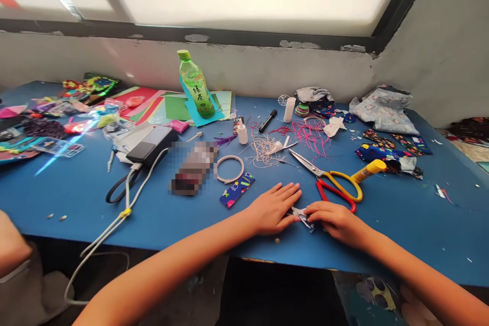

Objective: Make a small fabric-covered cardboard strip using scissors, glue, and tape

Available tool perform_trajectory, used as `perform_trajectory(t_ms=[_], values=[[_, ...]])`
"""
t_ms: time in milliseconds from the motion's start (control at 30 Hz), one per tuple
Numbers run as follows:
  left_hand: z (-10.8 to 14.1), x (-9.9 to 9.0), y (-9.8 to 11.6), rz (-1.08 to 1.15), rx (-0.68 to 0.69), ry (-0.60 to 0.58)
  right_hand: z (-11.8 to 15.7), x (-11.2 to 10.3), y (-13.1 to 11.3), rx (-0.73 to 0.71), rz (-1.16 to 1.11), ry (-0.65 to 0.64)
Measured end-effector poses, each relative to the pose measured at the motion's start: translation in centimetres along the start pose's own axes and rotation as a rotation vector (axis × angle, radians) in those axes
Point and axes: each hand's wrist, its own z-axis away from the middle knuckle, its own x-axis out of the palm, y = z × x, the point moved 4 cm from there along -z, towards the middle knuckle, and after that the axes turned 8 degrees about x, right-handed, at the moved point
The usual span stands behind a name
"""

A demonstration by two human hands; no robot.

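Observation:
My left hand (273, 211) lies flat on the blue table (382, 234), fingers stretched out, with its thumb beside some small white and dark scraps (303, 216). My right hand (336, 221) rests at the other side of these scraps, its fingers bent together over their right edge; what it grips is too small to make out. Just beyond the hands lie scissors (338, 183) with one yellow and one red handle, blades apart. A blue patterned strip (237, 189) and a white ring (229, 169) lie beyond my left forearm.
A green bottle (197, 86) stands at the back on coloured paper. Tangled strings (265, 150), a white glue bottle (242, 132), a black marker (268, 120) and a yellow glue stick (369, 170) lie or stand ahead. Left is a power bank (147, 147) with cables.

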Motion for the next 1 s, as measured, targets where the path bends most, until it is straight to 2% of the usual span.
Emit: perform_trajectory(t_ms=[133,267,433,567,700,867,933,1000], values=[[-0.4,1.6,2.2,0.009,0.108,-0.076,3.5,0.0,-1.1,0.056,0.050,0.044],[-0.8,3.2,4.6,0.001,0.125,-0.093,6.4,0.1,-2.1,0.138,0.163,0.086],[-1.6,5.5,8.4,-0.039,0.087,-0.059,9.7,0.7,-2.8,0.154,0.238,0.152],[-2.5,7.6,11.5,-0.079,0.044,-0.004,12.8,1.1,-2.8,0.165,0.243,0.272],[-3.7,9.2,14.0,-0.070,0.077,0.044,16.2,1.6,-2.4,0.191,0.208,0.407],[-6.2,11.4,16.0,0.135,0.261,0.068,22.6,2.7,-1.9,0.302,0.165,0.584],[-8.0,13.3,16.6,0.271,0.341,0.051,25.7,3.7,-1.6,0.407,0.147,0.661],[-10.4,16.1,17.2,0.412,0.370,0.022,28.6,5.1,-0.8,0.565,0.121,0.739]])
